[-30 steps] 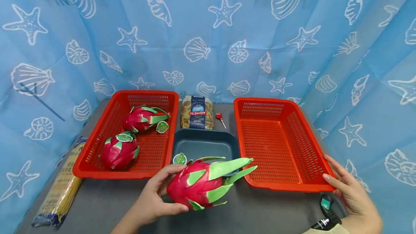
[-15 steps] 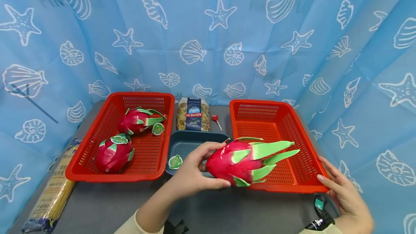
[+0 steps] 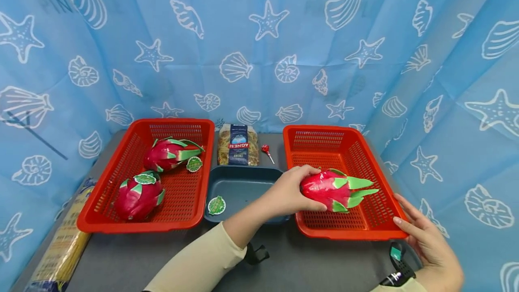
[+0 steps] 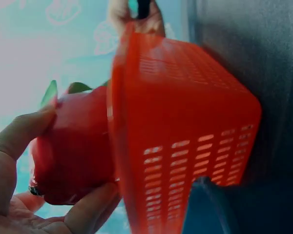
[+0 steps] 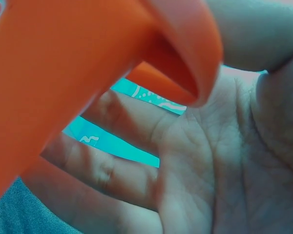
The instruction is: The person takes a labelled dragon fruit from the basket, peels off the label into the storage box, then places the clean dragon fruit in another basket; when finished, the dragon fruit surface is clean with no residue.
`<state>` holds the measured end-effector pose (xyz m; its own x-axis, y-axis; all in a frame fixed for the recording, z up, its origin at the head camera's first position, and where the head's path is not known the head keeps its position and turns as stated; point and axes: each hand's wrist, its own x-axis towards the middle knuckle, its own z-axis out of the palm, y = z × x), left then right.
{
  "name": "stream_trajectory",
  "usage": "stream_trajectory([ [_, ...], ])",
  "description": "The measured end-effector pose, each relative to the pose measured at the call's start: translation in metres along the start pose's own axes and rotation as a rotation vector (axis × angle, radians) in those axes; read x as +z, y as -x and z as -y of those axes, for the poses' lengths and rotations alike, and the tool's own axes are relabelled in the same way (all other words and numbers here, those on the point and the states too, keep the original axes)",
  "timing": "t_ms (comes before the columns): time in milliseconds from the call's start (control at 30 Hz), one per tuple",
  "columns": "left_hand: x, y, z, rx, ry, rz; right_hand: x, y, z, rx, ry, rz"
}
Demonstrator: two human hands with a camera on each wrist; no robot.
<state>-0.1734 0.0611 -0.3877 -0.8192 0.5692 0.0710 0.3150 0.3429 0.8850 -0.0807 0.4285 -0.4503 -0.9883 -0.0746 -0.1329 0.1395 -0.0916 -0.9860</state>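
In the head view my left hand (image 3: 289, 191) grips the rounded end of a dragon fruit (image 3: 338, 189), its green leaf tips pointing right, over the right red basket (image 3: 348, 233). The left wrist view shows thumb and fingers around the dragon fruit (image 4: 78, 141) beside the basket's wall (image 4: 185, 112). My right hand (image 3: 431, 242) holds the right basket's near right corner, thumb on the rim. In the right wrist view the fingers (image 5: 112, 175) lie along the outside of the basket (image 5: 63, 63).
Two dragon fruits (image 3: 138, 197) (image 3: 168, 154) lie in the left red basket (image 3: 138, 227). Between the baskets stands a dark blue tray (image 3: 239, 188) with a green round label (image 3: 216, 205). Behind it are a pasta bag (image 3: 238, 145) and a lollipop (image 3: 265, 148). A spaghetti pack (image 3: 61, 251) lies far left.
My left hand has carried the dragon fruit rightward, from in front of the blue tray to over the right basket. My right hand stays at the basket's corner. The head view has shifted slightly.
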Motion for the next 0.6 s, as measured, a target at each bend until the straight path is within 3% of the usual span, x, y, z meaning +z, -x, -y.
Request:
stream_trajectory([
  [267,0.034,-0.029,-0.002,-0.034,-0.331,0.073,0.001,-0.001,-0.001,-0.071,-0.048,0.066],
  [367,0.044,-0.033,-0.002,-0.050,-0.404,0.101,0.001,-0.001,-0.002,-0.111,-0.069,0.090],
  [600,0.057,-0.038,-0.003,-0.064,-0.484,0.148,0.000,-0.001,-0.002,-0.117,-0.099,0.069],
])
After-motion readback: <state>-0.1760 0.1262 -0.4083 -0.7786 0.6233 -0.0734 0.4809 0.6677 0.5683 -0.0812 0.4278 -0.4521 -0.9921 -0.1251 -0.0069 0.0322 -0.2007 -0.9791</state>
